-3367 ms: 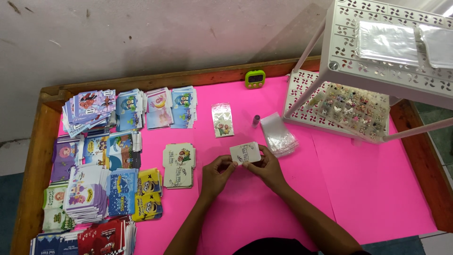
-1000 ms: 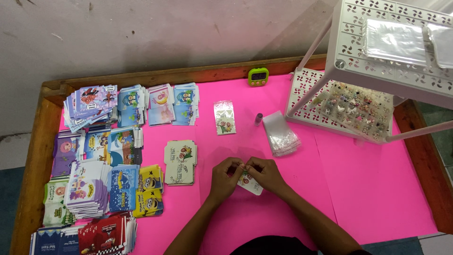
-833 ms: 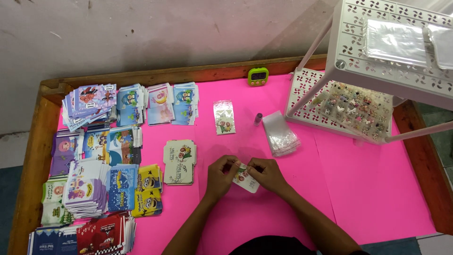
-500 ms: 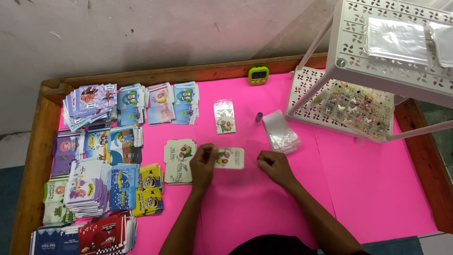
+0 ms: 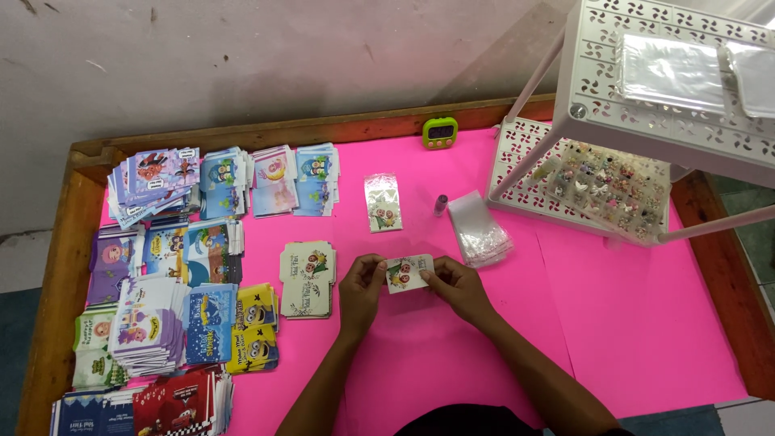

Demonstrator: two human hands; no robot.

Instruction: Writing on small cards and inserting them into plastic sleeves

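Fingers of the left hand (image 5: 361, 284) and right hand (image 5: 457, 284) pinch the opposite short ends of a small cream printed paper card (image 5: 408, 273), its long axis lying left-right, flat above the smooth pink table sheet (image 5: 613, 323), beside a stack of matching cream cards (image 5: 307, 279).

Wood-rimmed table (image 5: 81, 234) with pink sheet, stacks of printed cards (image 5: 173, 274), green timer (image 5: 439, 132), clear sleeves (image 5: 478, 230), white rack (image 5: 581, 186)

Left hand (image 5: 362, 287) and right hand (image 5: 457, 284) near each other, fingers pinched inward, forearms converging
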